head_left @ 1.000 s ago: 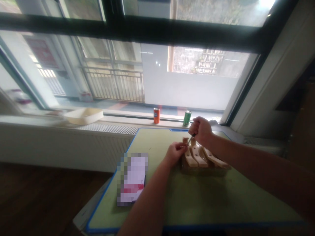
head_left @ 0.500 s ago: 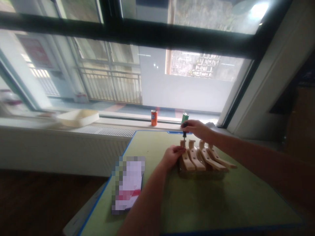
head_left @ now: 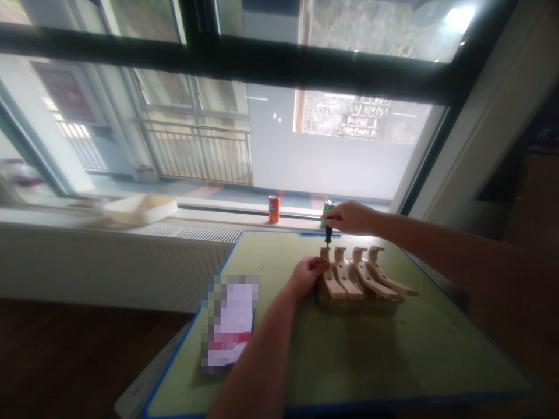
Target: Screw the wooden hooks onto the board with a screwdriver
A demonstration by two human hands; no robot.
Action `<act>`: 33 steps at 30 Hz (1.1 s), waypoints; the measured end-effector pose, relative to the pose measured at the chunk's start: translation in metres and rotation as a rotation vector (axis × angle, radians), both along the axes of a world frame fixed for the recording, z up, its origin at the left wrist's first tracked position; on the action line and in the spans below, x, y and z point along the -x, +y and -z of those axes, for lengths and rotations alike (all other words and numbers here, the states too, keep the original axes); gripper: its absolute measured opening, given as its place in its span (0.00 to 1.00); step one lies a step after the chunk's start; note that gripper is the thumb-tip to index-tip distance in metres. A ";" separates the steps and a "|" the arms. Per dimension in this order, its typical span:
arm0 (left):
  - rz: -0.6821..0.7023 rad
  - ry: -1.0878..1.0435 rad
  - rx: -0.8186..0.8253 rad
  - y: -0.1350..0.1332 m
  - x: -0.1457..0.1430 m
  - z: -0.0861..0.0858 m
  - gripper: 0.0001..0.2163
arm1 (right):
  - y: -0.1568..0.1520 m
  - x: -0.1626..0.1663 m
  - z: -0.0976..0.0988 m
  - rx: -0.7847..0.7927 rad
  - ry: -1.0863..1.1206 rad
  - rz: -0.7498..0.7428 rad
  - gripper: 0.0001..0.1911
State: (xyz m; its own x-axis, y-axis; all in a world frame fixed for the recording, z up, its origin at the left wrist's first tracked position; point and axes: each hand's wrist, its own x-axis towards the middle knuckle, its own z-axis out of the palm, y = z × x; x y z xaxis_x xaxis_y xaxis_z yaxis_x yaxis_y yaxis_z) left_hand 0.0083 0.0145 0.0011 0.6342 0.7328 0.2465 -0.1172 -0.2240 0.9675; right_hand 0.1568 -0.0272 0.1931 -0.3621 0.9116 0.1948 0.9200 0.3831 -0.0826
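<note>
My right hand point(head_left: 354, 217) grips the black handle of a screwdriver point(head_left: 328, 234), which stands nearly upright with its shaft pointing down. My left hand point(head_left: 304, 274) has its fingertips closed on the leftmost curved wooden leg point(head_left: 334, 288), close beside the screwdriver's tip. Whether those fingers also pinch a screw is too small to make out. Several such wooden legs with dark holes stick up side by side from a brownish, see-through base point(head_left: 356, 307). Their curved ends point away from me.
The green tabletop point(head_left: 340, 366) has a blue rim. A phone-like flat item point(head_left: 231, 323), blurred out, lies at the left. On the windowsill stand an orange can point(head_left: 273, 209), a green can point(head_left: 328, 206) and a cream tray point(head_left: 140, 209). A radiator point(head_left: 109, 262) runs below the sill.
My right hand has turned about the screwdriver handle, and its forearm has lifted, uncovering the rightmost leg's curved end. My left hand holds its place.
</note>
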 end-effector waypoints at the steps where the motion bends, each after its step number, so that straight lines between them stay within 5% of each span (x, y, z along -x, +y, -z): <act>1: 0.004 0.006 -0.008 0.000 0.000 0.000 0.20 | 0.001 -0.001 -0.002 0.010 0.002 0.014 0.15; 12: -0.008 0.060 -0.100 0.002 0.000 0.000 0.20 | 0.002 0.008 0.004 -0.172 -0.251 0.148 0.27; 19: -0.045 0.059 -0.113 -0.001 -0.001 0.000 0.20 | 0.002 0.011 0.002 -0.015 -0.189 0.055 0.18; 27: -0.045 0.077 -0.112 -0.004 0.001 -0.006 0.19 | 0.017 0.004 0.002 -0.036 -0.121 0.071 0.17; 33: -0.075 0.087 -0.130 -0.004 0.001 -0.006 0.19 | 0.016 -0.001 0.005 -0.081 -0.143 0.161 0.27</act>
State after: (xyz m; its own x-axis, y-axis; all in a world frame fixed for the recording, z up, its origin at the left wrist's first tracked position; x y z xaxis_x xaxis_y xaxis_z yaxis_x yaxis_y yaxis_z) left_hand 0.0077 0.0107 0.0071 0.6023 0.7443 0.2886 -0.0123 -0.3529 0.9356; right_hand 0.1573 -0.0113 0.1880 -0.2426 0.9433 0.2266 0.9699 0.2308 0.0778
